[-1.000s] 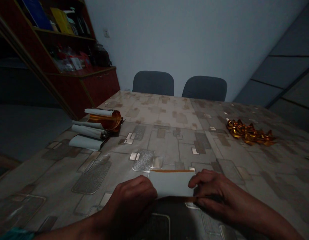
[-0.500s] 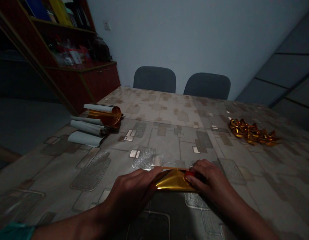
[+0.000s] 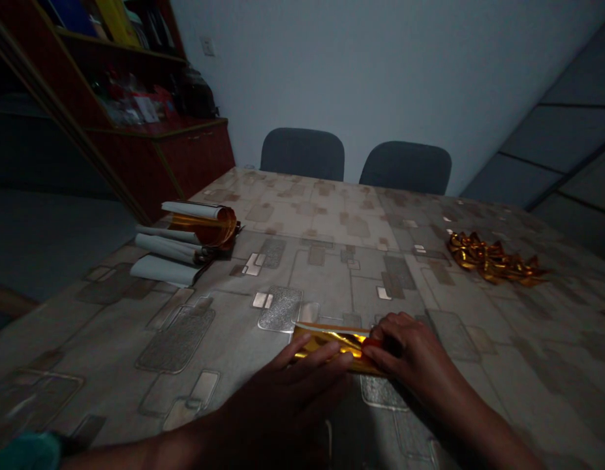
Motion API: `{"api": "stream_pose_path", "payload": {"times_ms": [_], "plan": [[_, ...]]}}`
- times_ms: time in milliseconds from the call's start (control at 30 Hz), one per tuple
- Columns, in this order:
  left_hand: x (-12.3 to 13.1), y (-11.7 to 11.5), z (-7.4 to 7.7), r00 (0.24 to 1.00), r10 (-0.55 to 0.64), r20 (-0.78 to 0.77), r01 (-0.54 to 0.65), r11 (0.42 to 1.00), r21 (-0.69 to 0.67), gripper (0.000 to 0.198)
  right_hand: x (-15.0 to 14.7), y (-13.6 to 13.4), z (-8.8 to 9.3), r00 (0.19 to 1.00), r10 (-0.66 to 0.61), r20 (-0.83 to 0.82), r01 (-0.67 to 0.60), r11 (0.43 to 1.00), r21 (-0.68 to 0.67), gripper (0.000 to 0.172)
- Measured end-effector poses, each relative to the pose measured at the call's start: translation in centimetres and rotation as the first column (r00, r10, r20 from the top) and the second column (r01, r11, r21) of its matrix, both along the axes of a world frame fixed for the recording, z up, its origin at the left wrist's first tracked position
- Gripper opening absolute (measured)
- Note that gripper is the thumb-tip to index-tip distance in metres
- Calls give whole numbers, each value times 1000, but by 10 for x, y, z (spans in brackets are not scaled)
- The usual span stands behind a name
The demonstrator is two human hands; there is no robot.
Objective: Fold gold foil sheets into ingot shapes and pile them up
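Observation:
A folded strip of gold foil paper (image 3: pixel 326 344) with a pale backing lies on the patterned tablecloth (image 3: pixel 302 274), close to my body. My left hand (image 3: pixel 287 398) rests flat, fingers spread, over the foil's left part. My right hand (image 3: pixel 410 356) pinches the foil's right end between fingers and thumb, and a red spot shows at that end beside the fingers. Part of the foil is hidden under both hands.
Rolled white-backed sheets (image 3: pixel 170 254) and a curled gold sheet (image 3: pixel 209 225) lie at the table's far left. A heap of gold ribbon (image 3: pixel 493 259) lies at right. Two dark chairs (image 3: pixel 302 153) stand beyond the table; a red cabinet (image 3: pixel 185 156) stands left.
The sheet has gone from pale side up to a folded gold strip. My left hand has slid right and lies over the foil, and the view has tilted slightly.

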State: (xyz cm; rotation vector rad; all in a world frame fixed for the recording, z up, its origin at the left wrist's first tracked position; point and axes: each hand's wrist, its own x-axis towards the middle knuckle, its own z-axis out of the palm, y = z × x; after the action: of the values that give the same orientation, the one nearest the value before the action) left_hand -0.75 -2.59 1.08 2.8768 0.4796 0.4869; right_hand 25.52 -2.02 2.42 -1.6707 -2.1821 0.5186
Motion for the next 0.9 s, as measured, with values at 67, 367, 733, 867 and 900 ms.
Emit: {"api": "stream_pose_path", "payload": {"times_ms": [67, 367, 733, 867, 900], "plan": [[1, -1, 1, 999, -4, -42, 0, 996, -89, 77, 0, -1, 1, 1000, -2, 1, 2, 1000, 12, 12], [-2, -2, -1, 999, 15, -31, -19, 993, -121, 82, -2, 0, -2, 999, -27, 47, 28, 1000, -8, 24], [-5, -5, -4, 995, 65, -70, -75, 987, -144, 92, -7, 0, -2, 984, -69, 166, 64, 997, 37, 24], [-6, -6, -8, 997, 66, -36, -70, 987, -144, 93, -8, 0, -4, 975, -77, 210, 65, 996, 66, 20], [-6, -6, -9, 997, 64, -41, -70, 986, -149, 95, -8, -1, -4, 973, -80, 218, 66, 995, 72, 20]]}}
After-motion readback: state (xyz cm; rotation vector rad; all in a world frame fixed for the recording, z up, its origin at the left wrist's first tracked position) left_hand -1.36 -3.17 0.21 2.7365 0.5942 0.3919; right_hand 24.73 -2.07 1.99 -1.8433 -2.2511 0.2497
